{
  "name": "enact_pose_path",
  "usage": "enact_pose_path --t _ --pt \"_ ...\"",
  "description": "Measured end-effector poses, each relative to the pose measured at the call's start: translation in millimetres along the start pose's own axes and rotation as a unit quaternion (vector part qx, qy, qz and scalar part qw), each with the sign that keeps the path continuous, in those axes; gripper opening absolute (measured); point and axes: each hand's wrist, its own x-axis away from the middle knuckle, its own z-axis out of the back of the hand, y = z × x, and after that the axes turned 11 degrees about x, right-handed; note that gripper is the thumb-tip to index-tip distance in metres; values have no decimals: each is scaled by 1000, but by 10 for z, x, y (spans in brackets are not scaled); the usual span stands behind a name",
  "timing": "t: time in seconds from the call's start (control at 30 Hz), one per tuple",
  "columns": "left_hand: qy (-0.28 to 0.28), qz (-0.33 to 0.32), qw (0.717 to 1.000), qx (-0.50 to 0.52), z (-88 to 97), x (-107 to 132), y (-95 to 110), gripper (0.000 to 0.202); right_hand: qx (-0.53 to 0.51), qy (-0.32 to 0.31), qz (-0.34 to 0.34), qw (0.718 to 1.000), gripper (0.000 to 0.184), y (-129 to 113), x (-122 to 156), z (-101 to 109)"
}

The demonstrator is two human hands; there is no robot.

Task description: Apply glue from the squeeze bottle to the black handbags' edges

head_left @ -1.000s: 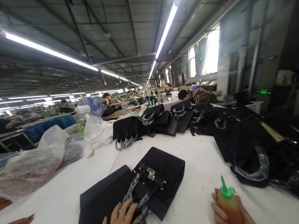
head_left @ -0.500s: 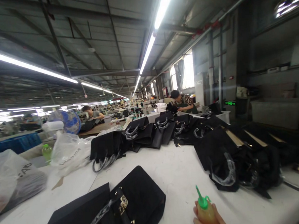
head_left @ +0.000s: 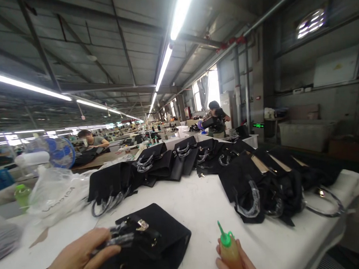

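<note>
At the lower left my left hand (head_left: 80, 256) is closed on the plastic-wrapped handle (head_left: 121, 239) of a black handbag (head_left: 162, 238). The bag lies on the white-covered table, with a gold-coloured clasp (head_left: 142, 224) on its upper face. My right hand (head_left: 221, 267) is wrapped round a squeeze bottle (head_left: 231, 256) of amber liquid. Its green nozzle (head_left: 221, 228) points up, tilted a little to the left, and stands apart from the bag. The lower part of the bottle is cut off by the frame.
Several black handbags (head_left: 175, 163) with wrapped handles line the table's far side, and more (head_left: 262, 182) stand at the right. A clear plastic bag (head_left: 57, 192), a green bottle (head_left: 23, 195) and a blue fan (head_left: 60, 152) are at the left. Two co-workers (head_left: 217, 117) are farther back.
My left hand has come up further into view, lifting the wrapped handle across the handbag. The camera has turned right. The squeeze bottle stays in my right hand.
</note>
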Motion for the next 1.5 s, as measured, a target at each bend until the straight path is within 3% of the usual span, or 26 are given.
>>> enact_pose_path --t 0.07,0.13,0.23,0.47,0.57,0.67,0.73,0.93,1.03,1.13,1.37,1.5 --pt "-8 19 999 46 204 -120 327 52 -17 40 26 999 43 -18 76 -151" --pt "33 -4 998 62 391 -249 644 57 -30 100 55 993 35 -51 182 -294" --pt "70 -14 992 108 583 -450 977 53 -28 120 26 992 36 -130 338 -413" --pt "174 -11 981 86 881 -860 1364 51 14 136 14 991 43 -338 509 -589" --pt "147 -24 984 100 965 -1019 1478 50 36 136 53 989 46 -454 491 -689" --pt "57 -7 988 143 896 -1048 1450 49 39 127 76 988 43 -560 499 -711" --pt "17 19 987 161 697 -974 1325 49 33 129 70 989 41 -589 533 -683" --pt "-85 42 981 167 -440 -374 919 41 44 127 40 990 39 -445 614 -573" --pt "-112 51 975 187 -775 -107 900 41 101 106 28 989 33 -377 573 -547" --pt "-102 57 969 217 -739 -46 923 41 178 90 19 980 34 -390 493 -534" --pt "-41 18 968 245 -51 -207 955 43 310 -42 -13 950 46 -513 229 -669" --pt "-25 -8 970 241 172 -220 989 43 354 -118 -13 927 43 -458 -11 -791"
